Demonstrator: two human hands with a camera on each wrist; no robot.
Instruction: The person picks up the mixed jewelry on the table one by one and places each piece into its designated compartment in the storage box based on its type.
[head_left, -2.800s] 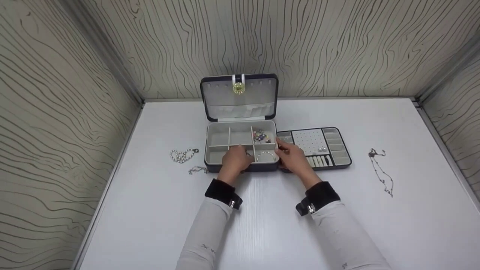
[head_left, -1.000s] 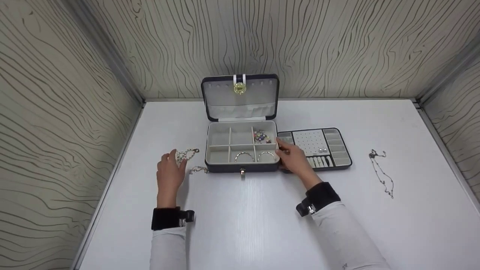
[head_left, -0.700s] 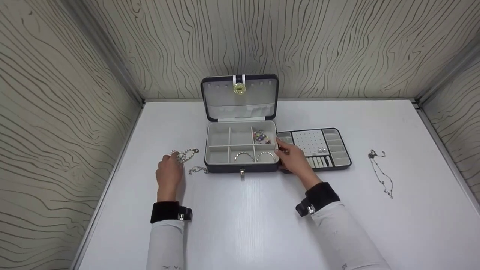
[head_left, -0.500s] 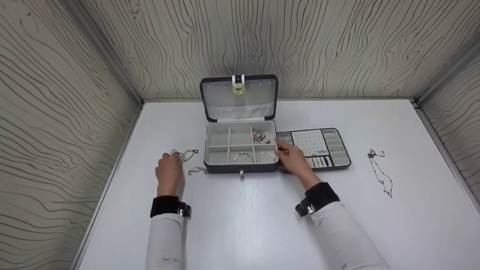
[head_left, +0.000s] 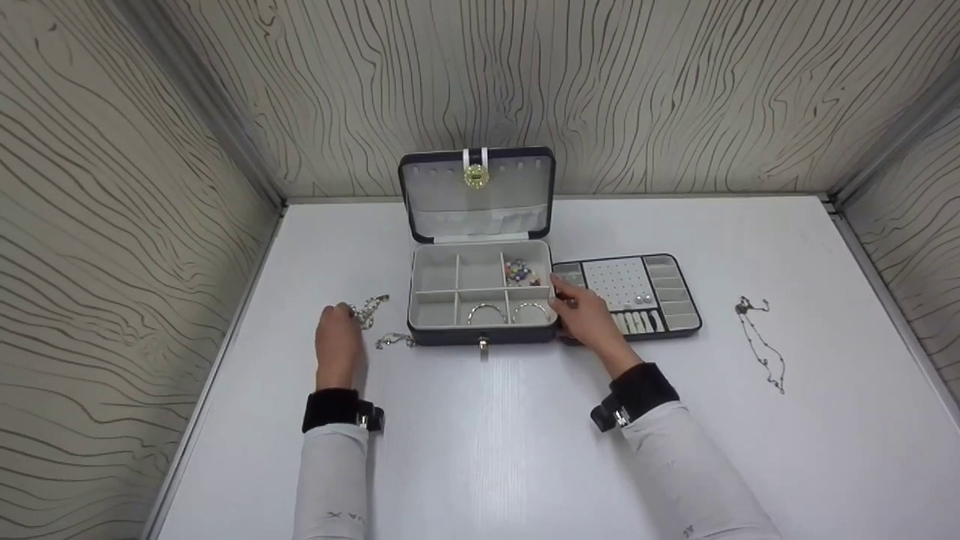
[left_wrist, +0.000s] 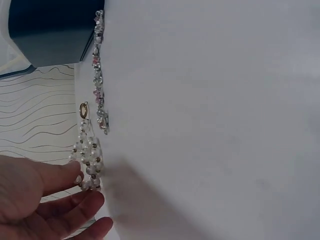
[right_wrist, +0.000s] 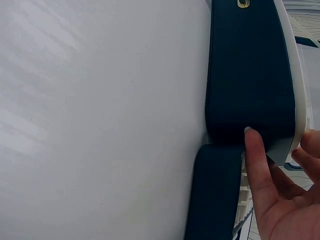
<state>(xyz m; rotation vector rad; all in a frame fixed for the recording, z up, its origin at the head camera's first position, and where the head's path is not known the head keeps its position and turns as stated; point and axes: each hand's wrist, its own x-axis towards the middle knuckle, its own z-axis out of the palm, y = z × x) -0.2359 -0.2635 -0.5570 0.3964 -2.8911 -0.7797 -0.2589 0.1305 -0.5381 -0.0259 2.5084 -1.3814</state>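
In the head view my left hand (head_left: 338,341) pinches a pearl bracelet (head_left: 367,311) at the left of the table. The left wrist view shows its pearls (left_wrist: 90,157) between thumb and fingertips, the gold-toned ring clasp (left_wrist: 84,110) at its free end. My right hand (head_left: 589,319) holds the right front corner of the jewelry box (head_left: 446,337); the right wrist view shows a fingertip (right_wrist: 251,137) against the dark box wall. The box's lid (head_left: 480,202) stands up. Two bangles (head_left: 487,307) and colored beads (head_left: 521,274) lie in its compartments.
A second bracelet (head_left: 394,341) lies by the box's left front corner. Right of the box sits a removable tray (head_left: 679,330) with rings and pearl earrings. Farther right lies a thin chain necklace (head_left: 765,352). Patterned walls (head_left: 637,97) enclose the table.
My left hand came out of the box, where a bangle now lies in the front middle compartment, moved left and took hold of the pearl bracelet, which has shifted slightly. My right hand stayed put.
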